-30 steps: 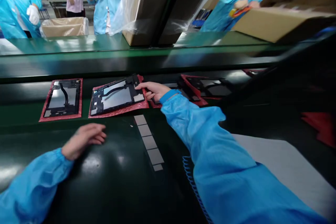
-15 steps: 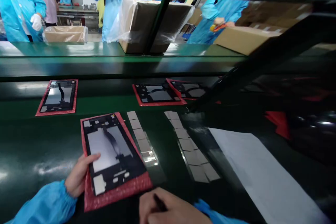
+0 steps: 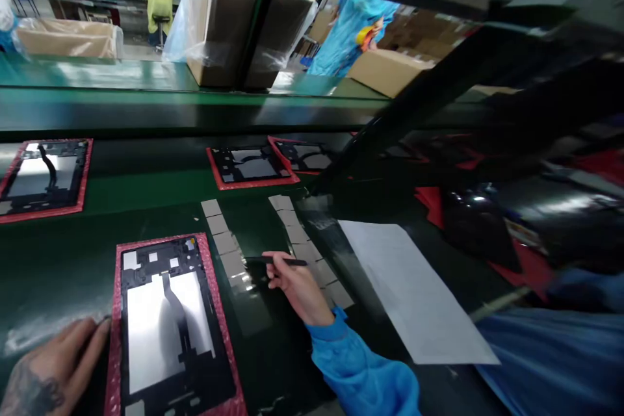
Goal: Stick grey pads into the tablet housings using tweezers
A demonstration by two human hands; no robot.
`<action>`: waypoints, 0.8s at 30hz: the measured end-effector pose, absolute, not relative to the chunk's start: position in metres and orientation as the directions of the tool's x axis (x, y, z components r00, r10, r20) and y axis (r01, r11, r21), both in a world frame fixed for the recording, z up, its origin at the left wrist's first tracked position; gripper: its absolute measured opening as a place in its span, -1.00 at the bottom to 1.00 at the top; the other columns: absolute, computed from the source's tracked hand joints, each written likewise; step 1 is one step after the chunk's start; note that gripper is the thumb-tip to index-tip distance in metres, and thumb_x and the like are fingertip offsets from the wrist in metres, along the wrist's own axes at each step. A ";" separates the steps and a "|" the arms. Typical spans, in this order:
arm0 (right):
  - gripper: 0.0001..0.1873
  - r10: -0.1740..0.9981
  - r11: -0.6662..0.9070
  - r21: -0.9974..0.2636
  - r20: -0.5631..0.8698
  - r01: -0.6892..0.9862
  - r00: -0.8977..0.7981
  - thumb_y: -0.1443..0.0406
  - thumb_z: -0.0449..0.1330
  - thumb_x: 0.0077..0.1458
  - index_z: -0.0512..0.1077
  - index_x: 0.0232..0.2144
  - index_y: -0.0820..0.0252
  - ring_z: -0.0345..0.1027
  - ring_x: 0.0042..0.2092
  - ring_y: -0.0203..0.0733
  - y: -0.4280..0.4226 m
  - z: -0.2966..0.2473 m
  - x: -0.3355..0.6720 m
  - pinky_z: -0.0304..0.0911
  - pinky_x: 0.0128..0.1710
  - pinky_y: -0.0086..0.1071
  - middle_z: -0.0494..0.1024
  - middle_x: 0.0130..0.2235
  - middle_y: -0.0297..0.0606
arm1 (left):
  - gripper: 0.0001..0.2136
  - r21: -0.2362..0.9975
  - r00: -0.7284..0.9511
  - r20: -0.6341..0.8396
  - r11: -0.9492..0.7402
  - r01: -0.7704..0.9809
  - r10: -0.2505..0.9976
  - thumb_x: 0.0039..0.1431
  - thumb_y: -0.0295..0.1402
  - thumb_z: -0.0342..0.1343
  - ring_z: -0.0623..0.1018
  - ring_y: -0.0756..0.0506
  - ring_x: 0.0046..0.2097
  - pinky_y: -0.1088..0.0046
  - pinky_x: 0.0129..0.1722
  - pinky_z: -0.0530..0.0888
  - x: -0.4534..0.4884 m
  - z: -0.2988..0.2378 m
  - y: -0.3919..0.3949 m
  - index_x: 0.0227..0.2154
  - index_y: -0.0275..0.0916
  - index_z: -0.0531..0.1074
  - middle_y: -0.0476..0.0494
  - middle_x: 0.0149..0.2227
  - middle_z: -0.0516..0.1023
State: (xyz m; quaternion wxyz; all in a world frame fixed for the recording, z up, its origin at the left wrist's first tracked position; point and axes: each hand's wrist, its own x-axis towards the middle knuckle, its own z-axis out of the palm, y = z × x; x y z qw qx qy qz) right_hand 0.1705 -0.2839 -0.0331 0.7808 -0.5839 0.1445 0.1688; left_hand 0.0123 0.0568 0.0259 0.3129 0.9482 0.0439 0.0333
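Note:
My right hand (image 3: 297, 283) is closed around black tweezers (image 3: 292, 262), their thin tip pointing left over a strip of grey square stickers (image 3: 225, 242). A second sticker strip (image 3: 305, 250) runs partly behind this hand. At lower left, a tablet display panel (image 3: 146, 331), black with a silvery middle and a dark flex cable (image 3: 175, 312), lies on a pink bubble-wrap sleeve (image 3: 218, 286). My left hand (image 3: 58, 364) rests beside the sleeve's left edge, fingers extended, the fingertips at or very near it. Whether they touch it is unclear.
More panels on pink wrap lie farther back: one panel (image 3: 49, 172) at left, another panel (image 3: 251, 164) in the middle. A white sheet (image 3: 414, 292) lies right. A dark slanted post (image 3: 390, 123) crosses the right side. Cartons (image 3: 229, 32) and blue-gowned people stand beyond.
My left hand has let go of the wrapped panel, which now lies on the table. My right hand has moved up and forward with the tweezers to the sticker strips. The view has shifted right.

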 end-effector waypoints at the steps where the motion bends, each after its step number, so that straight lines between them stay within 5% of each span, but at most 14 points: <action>1: -0.47 0.102 0.261 -0.862 -0.422 -0.434 0.901 0.00 0.49 -0.34 0.55 -0.33 0.19 0.28 -0.46 -0.34 -0.284 -0.034 0.171 0.31 -0.56 -0.56 0.40 -0.51 -0.36 | -0.73 0.524 0.984 0.174 -0.843 -0.118 -0.029 0.30 -0.17 -0.11 0.47 -0.07 -0.52 0.48 -0.58 0.40 0.022 0.029 0.048 -0.40 -0.14 0.42 0.01 -0.50 0.46; 4: -0.51 0.090 0.249 -0.874 -0.408 -0.417 0.908 0.05 0.49 -0.32 0.55 -0.34 0.19 0.30 -0.45 -0.34 -0.286 -0.037 0.172 0.37 -0.52 -0.54 0.41 -0.51 -0.38 | -0.69 0.316 0.847 0.344 -0.800 -0.511 -0.405 0.38 -0.31 -0.20 0.53 -0.11 -0.21 0.41 -0.26 0.50 0.061 0.026 -0.003 -0.18 -0.25 0.46 -0.12 -0.21 0.53; 7: -0.54 0.053 0.204 -0.908 -0.363 -0.366 0.930 0.03 0.45 -0.24 0.54 -0.35 0.23 0.43 -0.30 -0.21 -0.290 -0.041 0.168 0.46 -0.32 -0.39 0.52 -0.34 -0.26 | -0.63 0.188 0.754 0.353 -0.747 -0.638 -0.554 0.36 -0.13 -0.15 0.36 -0.25 0.11 0.08 0.12 0.29 0.099 0.001 -0.055 -0.04 -0.23 0.44 -0.12 0.06 0.42; 10: -0.50 0.019 0.153 -0.926 -0.345 -0.344 0.938 0.02 0.44 -0.23 0.51 -0.32 0.26 0.48 -0.27 -0.13 -0.291 -0.046 0.163 0.46 -0.24 -0.30 0.56 -0.32 -0.21 | -0.47 0.161 0.744 0.276 -0.734 -0.660 -0.608 0.24 0.10 -0.09 0.23 -0.31 0.20 -0.03 0.20 0.10 0.118 -0.030 -0.074 0.03 -0.19 0.41 -0.10 0.14 0.35; 15: -0.53 -0.020 0.119 -0.958 -0.267 -0.263 0.964 0.05 0.45 -0.24 0.42 -0.38 0.22 0.50 -0.36 -0.15 -0.285 -0.053 0.160 0.46 -0.30 -0.32 0.55 -0.41 -0.29 | -0.41 0.125 0.717 0.216 -0.710 -0.693 -0.663 0.25 0.13 -0.16 0.17 -0.32 0.24 -0.07 0.26 -0.18 0.122 -0.042 -0.062 0.13 -0.18 0.33 -0.12 0.21 0.25; 24: -0.63 0.014 0.091 -0.969 -0.230 -0.231 0.973 0.11 0.42 -0.15 0.43 -0.37 0.19 0.51 -0.35 -0.14 -0.283 -0.057 0.155 0.48 -0.27 -0.31 0.56 -0.41 -0.29 | -0.47 0.157 0.710 0.196 -0.693 -0.704 -0.677 0.26 0.11 -0.15 0.19 -0.29 0.23 -0.02 0.27 -0.25 0.122 -0.036 -0.063 0.10 -0.11 0.35 -0.08 0.19 0.29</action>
